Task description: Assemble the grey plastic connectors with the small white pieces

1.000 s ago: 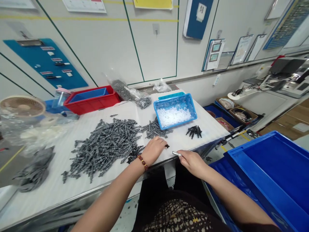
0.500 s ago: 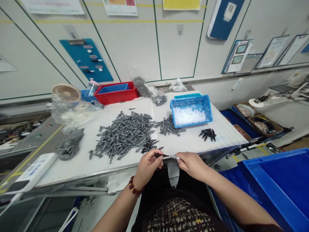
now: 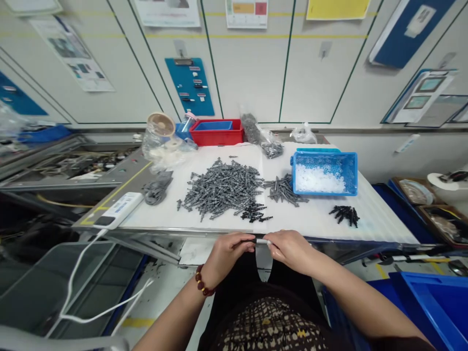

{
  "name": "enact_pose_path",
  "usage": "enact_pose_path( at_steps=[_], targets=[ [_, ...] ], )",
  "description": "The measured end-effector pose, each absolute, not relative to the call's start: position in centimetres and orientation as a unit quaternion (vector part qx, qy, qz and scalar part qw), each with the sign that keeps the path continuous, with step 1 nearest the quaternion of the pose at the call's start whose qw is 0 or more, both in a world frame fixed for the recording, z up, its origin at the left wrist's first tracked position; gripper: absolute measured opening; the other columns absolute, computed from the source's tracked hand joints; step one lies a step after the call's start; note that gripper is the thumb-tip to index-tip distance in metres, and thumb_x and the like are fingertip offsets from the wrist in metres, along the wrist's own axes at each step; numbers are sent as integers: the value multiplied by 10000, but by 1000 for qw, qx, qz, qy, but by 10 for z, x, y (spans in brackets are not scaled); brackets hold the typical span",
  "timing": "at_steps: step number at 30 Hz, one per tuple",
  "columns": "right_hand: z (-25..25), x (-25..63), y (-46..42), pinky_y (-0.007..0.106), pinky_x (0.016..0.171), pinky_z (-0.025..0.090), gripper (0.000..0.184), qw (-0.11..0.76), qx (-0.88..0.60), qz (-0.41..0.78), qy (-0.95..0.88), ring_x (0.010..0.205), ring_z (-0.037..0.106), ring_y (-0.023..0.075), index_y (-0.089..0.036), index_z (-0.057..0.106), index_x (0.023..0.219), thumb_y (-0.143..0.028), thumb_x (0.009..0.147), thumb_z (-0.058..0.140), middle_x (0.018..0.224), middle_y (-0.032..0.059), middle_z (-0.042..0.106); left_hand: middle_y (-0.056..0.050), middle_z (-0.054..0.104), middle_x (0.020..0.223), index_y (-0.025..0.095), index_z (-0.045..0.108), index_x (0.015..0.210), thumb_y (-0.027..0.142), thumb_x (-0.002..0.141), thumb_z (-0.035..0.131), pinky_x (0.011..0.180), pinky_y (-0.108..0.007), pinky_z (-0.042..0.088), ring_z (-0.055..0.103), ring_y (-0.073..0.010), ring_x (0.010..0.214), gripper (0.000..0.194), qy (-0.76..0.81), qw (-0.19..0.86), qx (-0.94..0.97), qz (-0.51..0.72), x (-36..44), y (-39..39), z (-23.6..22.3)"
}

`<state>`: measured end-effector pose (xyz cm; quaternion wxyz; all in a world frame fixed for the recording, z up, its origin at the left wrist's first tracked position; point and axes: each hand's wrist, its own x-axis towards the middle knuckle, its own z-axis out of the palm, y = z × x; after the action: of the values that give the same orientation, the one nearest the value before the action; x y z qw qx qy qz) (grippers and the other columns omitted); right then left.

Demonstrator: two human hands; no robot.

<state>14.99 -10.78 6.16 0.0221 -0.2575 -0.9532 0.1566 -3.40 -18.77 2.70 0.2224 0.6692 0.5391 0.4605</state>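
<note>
At the table's front edge my left hand [image 3: 231,251] is closed on a small black ridged part [image 3: 254,240], mostly hidden by the fingers. My right hand [image 3: 291,249] grips a slim white stick-like tool [image 3: 262,241], its end meeting the black part; whether it goes inside cannot be seen. Just beyond my hands, several similar black parts [image 3: 254,212] lie beside a large heap of grey ridged parts [image 3: 223,187]. A smaller grey pile [image 3: 283,190] is further right. Another little group of black parts [image 3: 345,214] lies at the right.
A blue bin [image 3: 325,194] of small white pieces stands on the white-covered table [image 3: 380,214]. Behind are a red bin [image 3: 215,139], bagged grey parts [image 3: 270,146] and a fan [image 3: 161,124]. A power strip [image 3: 122,209] lies left; blue crates [image 3: 431,302] are at lower right.
My view has swung left, so the table sits further right in the picture. The black part now shows less between my fingers, and the white tool's end has closed the small gap to it.
</note>
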Motion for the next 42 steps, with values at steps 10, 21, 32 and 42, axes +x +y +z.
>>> enact_pose_path(
  at_steps=[10, 21, 32, 42],
  targets=[
    [65, 120, -114, 243, 578, 300, 150, 17, -208, 159, -965, 685, 584, 163, -190, 622, 836, -177, 842, 473, 750, 22, 660, -48, 712, 777, 189, 665, 1027, 285, 887, 509, 671, -247, 543, 660, -150, 717, 231, 566, 119, 686, 442, -50, -216, 26],
    [64, 101, -125, 264, 553, 292, 336, 29, -234, 93, -967, 654, 595, 202, -175, 627, 704, -431, 858, 474, 665, 73, 659, -45, 698, 780, 206, 644, 1076, 262, 897, 491, 645, -238, 530, 654, -144, 712, 242, 589, 117, 665, 444, -52, -237, 20],
    [69, 94, -122, 241, 671, 371, 269, 5, -93, 238, -967, 800, 586, 174, -203, 617, 965, -116, 820, 408, 874, 31, 666, -47, 688, 757, 179, 666, 961, 270, 883, 495, 608, -232, 563, 673, -141, 657, 208, 608, 202, 585, 498, -62, -254, 27],
    [68, 82, -129, 250, 696, 395, 274, -6, -45, 247, -968, 819, 587, 183, -209, 605, 1009, -137, 834, 407, 882, 33, 659, -49, 698, 778, 178, 662, 938, 266, 869, 515, 600, -235, 567, 677, -143, 659, 184, 628, 193, 540, 526, -64, -279, 26]
  ],
)
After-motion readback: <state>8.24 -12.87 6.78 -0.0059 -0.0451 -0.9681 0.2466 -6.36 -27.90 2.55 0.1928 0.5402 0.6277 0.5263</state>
